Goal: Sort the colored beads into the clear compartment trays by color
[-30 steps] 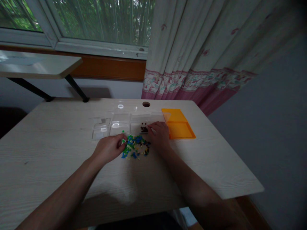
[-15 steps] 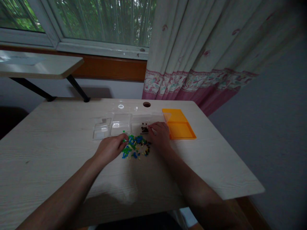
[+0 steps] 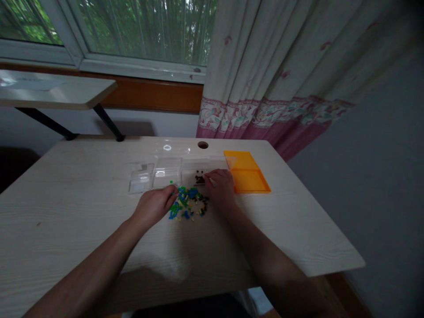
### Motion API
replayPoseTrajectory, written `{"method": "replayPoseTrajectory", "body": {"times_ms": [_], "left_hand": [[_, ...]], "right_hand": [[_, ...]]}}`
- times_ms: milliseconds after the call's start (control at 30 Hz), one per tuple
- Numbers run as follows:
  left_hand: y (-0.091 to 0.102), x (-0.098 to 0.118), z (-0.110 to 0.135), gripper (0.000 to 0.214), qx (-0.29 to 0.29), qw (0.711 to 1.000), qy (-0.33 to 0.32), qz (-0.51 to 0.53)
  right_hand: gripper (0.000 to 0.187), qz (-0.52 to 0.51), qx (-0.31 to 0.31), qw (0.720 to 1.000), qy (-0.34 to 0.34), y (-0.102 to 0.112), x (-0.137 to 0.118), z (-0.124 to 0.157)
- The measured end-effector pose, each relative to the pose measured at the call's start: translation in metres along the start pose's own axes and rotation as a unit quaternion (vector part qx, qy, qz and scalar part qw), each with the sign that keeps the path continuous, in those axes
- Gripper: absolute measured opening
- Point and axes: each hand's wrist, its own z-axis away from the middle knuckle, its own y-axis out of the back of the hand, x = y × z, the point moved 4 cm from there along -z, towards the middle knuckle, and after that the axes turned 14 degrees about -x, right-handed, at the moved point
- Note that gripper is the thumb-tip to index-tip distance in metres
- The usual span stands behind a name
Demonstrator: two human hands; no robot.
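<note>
A pale wood-grain table (image 3: 281, 238) stands in a dim room. On it lies a loose pile of small bricks (image 3: 185, 205), mostly green and blue, with yellow, cream and dark ones among them. The person's left hand (image 3: 157, 201) is at the left edge of the pile, thumb and forefinger drawn narrowly together; whether a brick is pinched there cannot be told. The right hand (image 3: 221, 187) is just beyond and to the right of the pile, its fingers bent and close together beside some dark brown bricks (image 3: 199, 179); whether it grips one cannot be told either. Those brown bricks sit just beyond the pile, in a clear plastic tray (image 3: 188, 171). A single green brick (image 3: 171, 182) is beyond the pile's left side, near a second clear tray (image 3: 165, 174), and a smaller clear container (image 3: 141, 180) is farther left of the pile. To the right of the pile, past the right hand, is an orange plastic case (image 3: 250, 176). Well beyond the pile, a round hole (image 3: 203, 145) pierces the table. Farther off, beyond the pile to the left, are a raised shelf (image 3: 53, 92) on black supports and a window (image 3: 142, 33) with greenery outside; beyond it to the right hangs a flowered curtain (image 3: 261, 66) with a pink lower part.
</note>
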Motion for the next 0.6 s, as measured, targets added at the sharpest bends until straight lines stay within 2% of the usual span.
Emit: {"method": "replayPoseTrajectory", "body": {"times_ms": [200, 433, 500, 600], "left_hand": [[0.001, 0.002, 0.001, 0.033, 0.012, 0.999, -0.003, 0.047], [0.003, 0.002, 0.004, 0.025, 0.082, 0.98, -0.043, 0.179], [0.002, 0.002, 0.004, 0.025, 0.092, 0.975, -0.046, 0.195], [0.0, 0.002, 0.003, 0.026, 0.096, 0.971, -0.054, 0.212]], "right_hand": [[0.015, -0.011, 0.011, 1.0, 0.011, 0.003, -0.006, 0.001], [0.014, -0.03, 0.008, 0.999, 0.03, 0.01, -0.018, 0.003], [0.013, -0.046, 0.008, 0.997, 0.06, 0.011, -0.022, 0.004], [0.014, -0.072, -0.013, 0.986, 0.149, 0.008, -0.032, 0.007]]}}
